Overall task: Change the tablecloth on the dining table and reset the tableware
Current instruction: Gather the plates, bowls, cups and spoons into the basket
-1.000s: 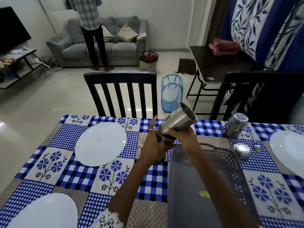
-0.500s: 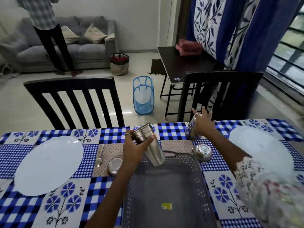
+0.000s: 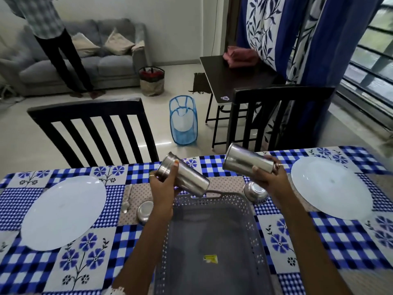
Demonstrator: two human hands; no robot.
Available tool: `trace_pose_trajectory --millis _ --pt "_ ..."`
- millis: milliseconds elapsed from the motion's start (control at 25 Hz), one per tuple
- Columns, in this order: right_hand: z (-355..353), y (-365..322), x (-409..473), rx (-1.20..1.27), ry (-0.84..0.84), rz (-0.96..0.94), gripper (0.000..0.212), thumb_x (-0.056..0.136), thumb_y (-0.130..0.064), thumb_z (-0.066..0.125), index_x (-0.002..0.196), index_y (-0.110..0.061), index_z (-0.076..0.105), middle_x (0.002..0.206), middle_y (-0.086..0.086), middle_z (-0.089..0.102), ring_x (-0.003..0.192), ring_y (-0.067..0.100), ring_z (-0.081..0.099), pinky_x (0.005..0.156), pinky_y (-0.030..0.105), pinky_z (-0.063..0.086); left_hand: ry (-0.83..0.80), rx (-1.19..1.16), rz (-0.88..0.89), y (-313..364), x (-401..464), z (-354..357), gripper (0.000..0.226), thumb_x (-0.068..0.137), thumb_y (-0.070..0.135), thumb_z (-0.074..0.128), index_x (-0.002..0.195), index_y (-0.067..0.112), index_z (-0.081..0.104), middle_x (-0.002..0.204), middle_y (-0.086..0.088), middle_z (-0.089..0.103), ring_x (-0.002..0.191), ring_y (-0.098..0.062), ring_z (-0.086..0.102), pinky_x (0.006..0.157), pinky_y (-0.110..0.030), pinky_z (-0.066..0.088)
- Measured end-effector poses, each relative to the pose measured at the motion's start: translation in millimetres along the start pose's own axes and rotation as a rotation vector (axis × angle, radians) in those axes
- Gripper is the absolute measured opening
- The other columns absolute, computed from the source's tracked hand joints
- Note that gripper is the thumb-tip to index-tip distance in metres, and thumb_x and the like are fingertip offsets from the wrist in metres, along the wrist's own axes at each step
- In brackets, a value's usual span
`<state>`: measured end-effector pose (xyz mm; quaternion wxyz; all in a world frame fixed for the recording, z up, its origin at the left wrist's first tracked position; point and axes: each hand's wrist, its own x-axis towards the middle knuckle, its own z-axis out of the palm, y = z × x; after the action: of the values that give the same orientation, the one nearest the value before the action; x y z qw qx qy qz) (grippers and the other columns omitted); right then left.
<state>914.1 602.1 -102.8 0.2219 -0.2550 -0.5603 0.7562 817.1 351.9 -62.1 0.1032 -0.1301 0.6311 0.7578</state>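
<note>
I am early in the clearing stage, by my reckoning. The blue checked floral tablecloth (image 3: 89, 260) is on the table, so the swap itself has not begun. My left hand (image 3: 163, 186) grips one steel tumbler (image 3: 185, 176), tilted, its far end just over the twelve o'clock rim of the grey perforated basket (image 3: 251, 237). My right hand (image 3: 269, 176) wraps around a second steel tumbler (image 3: 244, 160), lying almost sideways in the air at about one o'clock of the basket.

The basket appears to hold no tableware yet; only a small yellow sticker shows on its floor. Left to gather: a white plate (image 3: 61, 211) at nine o'clock, another white plate (image 3: 331, 186) at three o'clock, a spoon (image 3: 127, 199), and two small steel bowls (image 3: 145, 211) (image 3: 255, 192) flanking the basket's far end.

Both tumblers look smooth, shiny and plain.
</note>
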Motion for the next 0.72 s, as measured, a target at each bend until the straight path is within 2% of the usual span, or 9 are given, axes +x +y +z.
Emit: trace_pose_trajectory --millis 80,160,280,360,440,480,560,640,720 --pt "7 1 -55 0.049 -0.123 0.086 0.066 0.054 -0.023 0.085 0.111 -0.021 0.052 0.114 0.008 0.058 0.097 0.024 0.063 0.072 0.03 0.059 0.045 -0.094 -0.013 4 -13 2 0.04 0.085 0.026 0.065 0.115 0.012 0.042 0.122 -0.014 0.053 0.112 -0.03 0.056 0.089 -0.049 0.052" --pt "16 13 -93 0.086 -0.134 0.121 0.086 0.037 -0.039 0.093 0.112 -0.022 0.055 0.113 0.008 0.062 0.099 0.024 0.064 0.076 0.033 0.059 0.019 -0.128 -0.029 5 -28 3 0.038 0.087 0.025 0.064 0.116 0.011 0.044 0.125 -0.016 0.054 0.112 -0.03 0.057 0.089 -0.048 0.052" --pt "34 21 -127 0.238 -0.062 0.165 0.1 0.028 -0.04 0.095 0.116 -0.016 0.054 0.116 0.01 0.061 0.098 0.022 0.066 0.072 0.035 0.059 -0.179 0.037 -0.058 1 -61 4 0.034 0.09 0.037 0.055 0.108 0.008 0.059 0.12 -0.015 0.061 0.105 -0.026 0.06 0.096 -0.043 0.047" --pt "39 18 -144 0.326 -0.014 0.174 0.103 0.032 -0.036 0.095 0.122 -0.013 0.051 0.117 0.01 0.061 0.094 0.018 0.068 0.072 0.037 0.059 -0.297 0.255 -0.091 -7 -87 5 0.044 0.088 0.053 0.047 0.098 0.014 0.065 0.102 -0.004 0.064 0.098 -0.021 0.056 0.092 -0.036 0.043" --pt "38 13 -159 0.361 0.031 0.169 0.086 0.051 -0.025 0.089 0.125 -0.011 0.049 0.122 0.014 0.059 0.097 0.02 0.067 0.076 0.04 0.059 -0.386 0.245 -0.113 -17 -105 7 0.031 0.086 0.047 0.056 0.087 0.017 0.064 0.09 -0.005 0.061 0.092 -0.022 0.054 0.079 -0.033 0.046" --pt "37 8 -168 0.333 0.06 0.176 0.07 0.064 -0.017 0.082 0.125 -0.012 0.049 0.124 0.015 0.058 0.098 0.02 0.065 0.078 0.04 0.059 -0.402 0.196 -0.123 -22 -109 9 0.023 0.086 0.038 0.061 0.088 0.015 0.064 0.092 -0.009 0.062 0.093 -0.025 0.057 0.078 -0.033 0.05" --pt "32 -1 -181 0.145 0.088 0.201 0.053 0.08 -0.01 0.07 0.127 -0.019 0.048 0.128 0.012 0.057 0.102 0.019 0.062 0.079 0.034 0.058 -0.398 0.105 -0.162 -27 -115 10 0.012 0.087 0.023 0.063 0.087 0.012 0.062 0.094 -0.012 0.062 0.092 -0.024 0.059 0.081 -0.035 0.052" --pt "11 -17 -201 -0.249 0.081 0.197 0.06 0.082 -0.022 0.07 0.136 -0.018 0.043 0.133 0.008 0.053 0.112 0.019 0.056 0.085 0.029 0.052 -0.422 0.084 -0.211 -35 -125 11 0.009 0.088 0.019 0.063 0.085 0.011 0.06 0.085 -0.008 0.06 0.082 -0.017 0.057 0.076 -0.032 0.053" --pt "-28 -30 -232 -0.702 0.161 0.196 0.071 0.079 -0.038 0.072 0.138 -0.014 0.042 0.135 0.01 0.05 0.122 0.023 0.049 0.097 0.035 0.044 -0.499 0.118 -0.223 -45 -141 9 0.008 0.089 0.018 0.062 0.092 0.011 0.062 0.081 -0.003 0.06 0.077 -0.013 0.057 0.07 -0.026 0.052"
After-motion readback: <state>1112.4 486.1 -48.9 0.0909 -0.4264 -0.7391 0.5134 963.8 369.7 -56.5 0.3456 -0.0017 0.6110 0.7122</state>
